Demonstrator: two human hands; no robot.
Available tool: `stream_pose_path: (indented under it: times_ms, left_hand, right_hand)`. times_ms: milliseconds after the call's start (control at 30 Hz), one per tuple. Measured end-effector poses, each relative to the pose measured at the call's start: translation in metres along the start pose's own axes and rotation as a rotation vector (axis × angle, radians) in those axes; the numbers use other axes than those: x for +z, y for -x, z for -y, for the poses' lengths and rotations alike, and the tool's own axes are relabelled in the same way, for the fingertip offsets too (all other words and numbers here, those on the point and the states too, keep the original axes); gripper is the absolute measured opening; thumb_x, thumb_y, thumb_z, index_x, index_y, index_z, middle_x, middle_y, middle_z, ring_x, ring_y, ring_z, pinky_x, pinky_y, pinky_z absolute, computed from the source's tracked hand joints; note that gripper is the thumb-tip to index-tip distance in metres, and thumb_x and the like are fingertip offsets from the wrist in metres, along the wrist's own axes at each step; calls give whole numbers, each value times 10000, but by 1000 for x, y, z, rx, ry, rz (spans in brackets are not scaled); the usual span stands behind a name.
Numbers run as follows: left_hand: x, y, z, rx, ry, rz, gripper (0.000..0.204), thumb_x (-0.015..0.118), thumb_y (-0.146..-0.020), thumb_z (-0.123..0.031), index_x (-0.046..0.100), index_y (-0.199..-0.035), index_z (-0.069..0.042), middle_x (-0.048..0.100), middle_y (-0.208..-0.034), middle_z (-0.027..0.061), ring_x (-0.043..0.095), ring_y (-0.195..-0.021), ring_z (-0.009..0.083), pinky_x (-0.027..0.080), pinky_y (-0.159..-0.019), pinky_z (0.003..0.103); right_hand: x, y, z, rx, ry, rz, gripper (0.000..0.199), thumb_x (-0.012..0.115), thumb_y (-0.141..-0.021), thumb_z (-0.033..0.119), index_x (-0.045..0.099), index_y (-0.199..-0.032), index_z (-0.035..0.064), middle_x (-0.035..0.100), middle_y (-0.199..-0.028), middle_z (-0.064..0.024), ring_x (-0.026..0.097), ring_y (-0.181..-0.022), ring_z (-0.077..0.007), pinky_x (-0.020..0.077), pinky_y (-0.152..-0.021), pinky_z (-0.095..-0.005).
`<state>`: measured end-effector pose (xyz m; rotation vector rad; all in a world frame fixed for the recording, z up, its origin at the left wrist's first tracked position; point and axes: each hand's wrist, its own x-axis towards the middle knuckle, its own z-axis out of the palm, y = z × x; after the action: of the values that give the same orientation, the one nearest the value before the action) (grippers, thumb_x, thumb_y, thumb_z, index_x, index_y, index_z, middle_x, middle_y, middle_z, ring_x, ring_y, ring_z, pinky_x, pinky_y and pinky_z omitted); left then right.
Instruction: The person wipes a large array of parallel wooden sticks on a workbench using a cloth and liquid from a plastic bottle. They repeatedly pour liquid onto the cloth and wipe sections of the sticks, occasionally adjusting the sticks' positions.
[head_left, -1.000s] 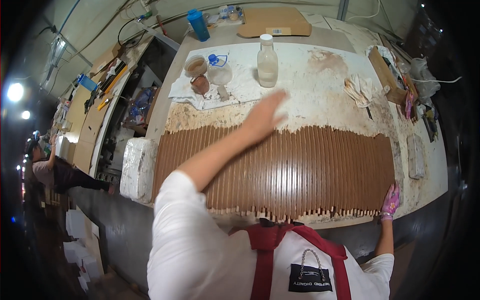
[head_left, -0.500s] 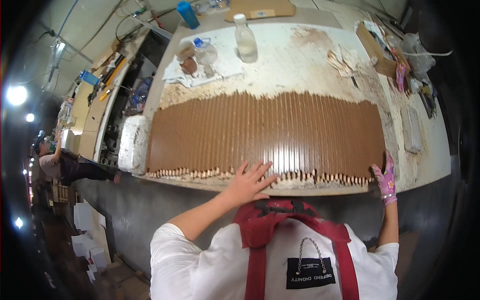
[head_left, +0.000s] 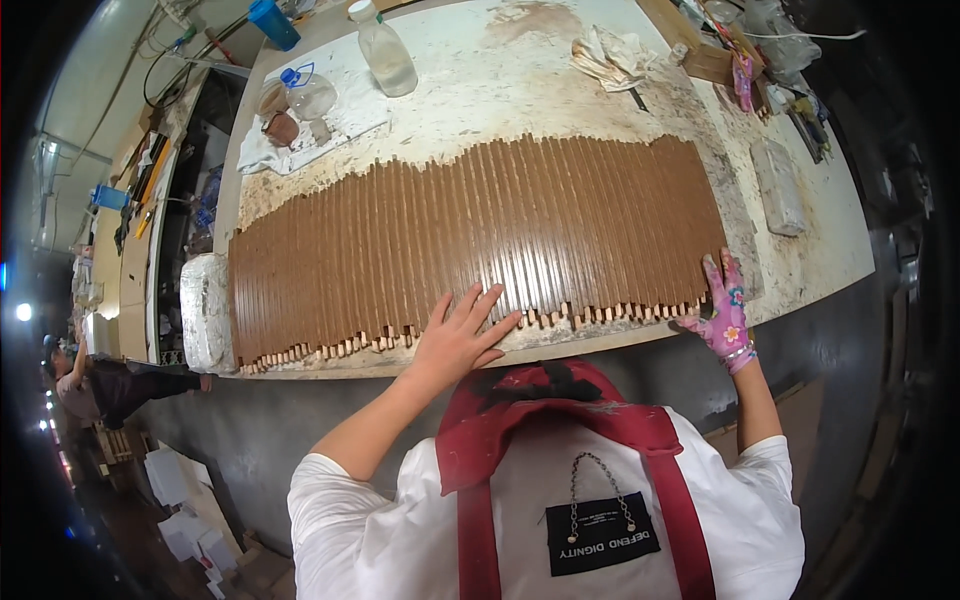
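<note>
A wide row of thin brown strips (head_left: 470,240), packed side by side, lies on the table, with pale ends along the near edge. My bare left hand (head_left: 458,335) rests open over the near ends around the middle, fingers spread. At the row's right end is my right hand (head_left: 728,312), in a pink flowered glove. Its fingers point up along the last strip and its thumb reaches toward the near corner; it is open. Against the left end stands a block wrapped in shiny film (head_left: 206,312).
On the worktable (head_left: 440,130) beyond the row are a clear bottle (head_left: 388,55), a jug with a blue cap (head_left: 310,98), brown-stained cups (head_left: 280,128) and a crumpled cloth (head_left: 610,60). Another wrapped block (head_left: 778,185) lies right. A co-worker (head_left: 100,390) is far left.
The view has turned, so the table and row appear shifted left and tilted. My left hand stays over the near ends; the right glove stays at the right end, its thumb now more spread.
</note>
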<state>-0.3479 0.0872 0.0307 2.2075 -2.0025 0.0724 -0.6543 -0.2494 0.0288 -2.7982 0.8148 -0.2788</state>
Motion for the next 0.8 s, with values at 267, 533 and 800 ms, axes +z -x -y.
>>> stream_pose_path:
  times_ms: [267,533,800]
  left_hand:
    - [4,-1,14,67,-207,109,562,582,-834,-308,453,-1377,-366,379,-1457,102,387,-1303,327,354,-1018,523]
    - [3,-11,24,69,-58,120,544,513,-844,-273,451,-1366,-411,384,-1459,64,372,-1296,377,343,-1024,561]
    - [-1,-27,29,-37,35,162,630,688,-760,-375,470,-1350,-390,338,-1485,34,323,-1338,383,330,-1033,587]
  right_hand:
    - [4,-5,1,36,50,47,1013,623,-683,737,384,-1434,102,221,-1528,-206,217,-1389,-437,215,-1121,-526]
    - [7,-12,-11,-58,86,99,1079,605,-627,794,385,-1421,97,232,-1516,-202,214,-1353,-520,203,-1100,-595]
    - [12,-64,-7,-34,49,58,1077,562,-633,817,372,-1440,129,232,-1517,-200,205,-1370,-488,204,-1111,-579]
